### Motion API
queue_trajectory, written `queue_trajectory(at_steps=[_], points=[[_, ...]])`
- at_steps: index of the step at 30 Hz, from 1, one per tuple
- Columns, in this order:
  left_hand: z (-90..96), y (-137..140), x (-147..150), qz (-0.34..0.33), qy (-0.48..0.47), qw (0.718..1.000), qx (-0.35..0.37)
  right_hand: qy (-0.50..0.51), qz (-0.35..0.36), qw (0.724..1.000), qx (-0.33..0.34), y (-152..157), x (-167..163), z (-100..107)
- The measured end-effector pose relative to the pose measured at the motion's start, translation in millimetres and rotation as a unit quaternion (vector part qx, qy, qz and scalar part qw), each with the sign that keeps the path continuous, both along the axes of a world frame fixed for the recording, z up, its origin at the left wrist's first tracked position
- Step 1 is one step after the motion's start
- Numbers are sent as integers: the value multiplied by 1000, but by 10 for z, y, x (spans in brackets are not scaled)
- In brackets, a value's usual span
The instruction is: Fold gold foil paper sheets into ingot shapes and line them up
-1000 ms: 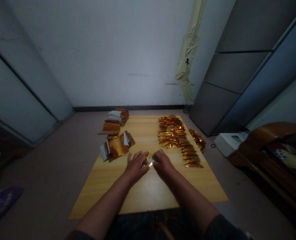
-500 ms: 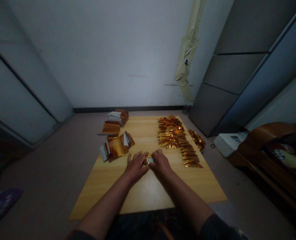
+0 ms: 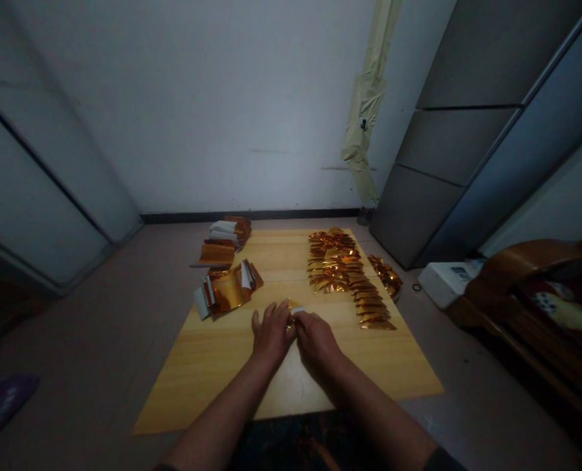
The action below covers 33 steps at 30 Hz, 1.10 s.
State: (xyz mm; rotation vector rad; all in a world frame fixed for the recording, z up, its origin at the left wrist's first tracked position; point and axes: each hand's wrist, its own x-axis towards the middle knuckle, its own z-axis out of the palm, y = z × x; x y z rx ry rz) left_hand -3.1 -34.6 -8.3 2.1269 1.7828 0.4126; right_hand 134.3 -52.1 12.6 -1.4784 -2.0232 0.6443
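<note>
Between my hands, low over the middle of the wooden board [image 3: 212, 366], is a small piece of gold foil paper [image 3: 294, 305] with a pale back, partly folded. My left hand [image 3: 272, 332] is closed on its left side, fingers pointing away from me. From the right, my right hand [image 3: 316, 335] pinches the other side with fingers curled in. Most of the paper is covered by my fingers. Left of my hands lie loose curled sheets of gold foil paper [image 3: 229, 290]. On the right, folded gold foil pieces [image 3: 372, 304] overlap in a row.
A further stack of foil sheets [image 3: 218, 254] sits at the board's far left edge. More gold pieces [image 3: 385, 275] lie just off the right edge. A grey fridge [image 3: 428, 183], a white box [image 3: 442, 282] and a wooden seat [image 3: 521, 288] stand to the right.
My right hand has turned and curled inward over the foil paper, covering more of its pale side. My left hand has shifted slightly, its fingers now pointing more forward.
</note>
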Motion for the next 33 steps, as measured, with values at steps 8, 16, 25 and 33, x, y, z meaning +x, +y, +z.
queue_trajectory(at_steps=[8, 16, 25, 33], points=[[168, 9, -248, -110, 31, 993, 32, -214, 74, 971, 80, -12, 86, -84], [175, 143, -332, -193, 59, 971, 126, -277, 61, 954, 97, 92, 241, -80], [-65, 371, -327, -263, 33, 930, 253, -265, 45, 959, 93, 54, 277, -66], [-164, 427, -336, -301, 40, 905, 298, -228, 32, 970, 82, 63, 291, -45]])
